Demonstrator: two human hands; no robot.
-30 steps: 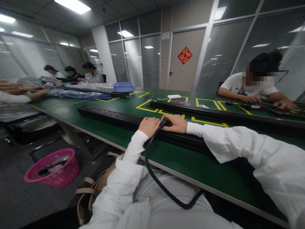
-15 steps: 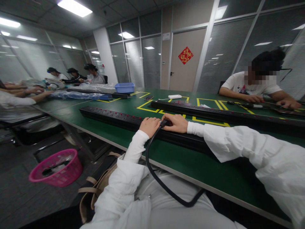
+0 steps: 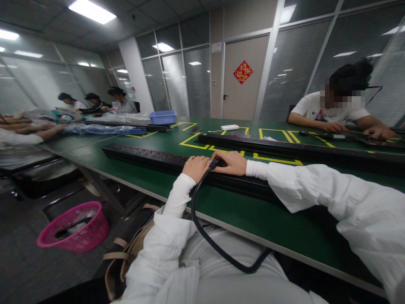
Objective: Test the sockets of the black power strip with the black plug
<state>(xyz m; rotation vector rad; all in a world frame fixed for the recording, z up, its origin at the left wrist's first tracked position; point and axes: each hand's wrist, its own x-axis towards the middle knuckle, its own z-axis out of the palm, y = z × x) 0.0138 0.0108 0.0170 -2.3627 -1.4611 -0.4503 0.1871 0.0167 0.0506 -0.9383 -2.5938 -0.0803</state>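
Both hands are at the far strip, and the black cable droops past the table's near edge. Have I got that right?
Not quite: the head view shows the left hand and right hand at the near strip. The black cable does droop past the table's near edge.

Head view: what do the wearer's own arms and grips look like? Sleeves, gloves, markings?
Both arms have loose, wrinkled white outer sleeves, wide at the ends. Closer-fitting white inner sleeves emerge from them and run to the wrists. The left grip and right grip are ungloved hands. No printed markings show on the sleeves.
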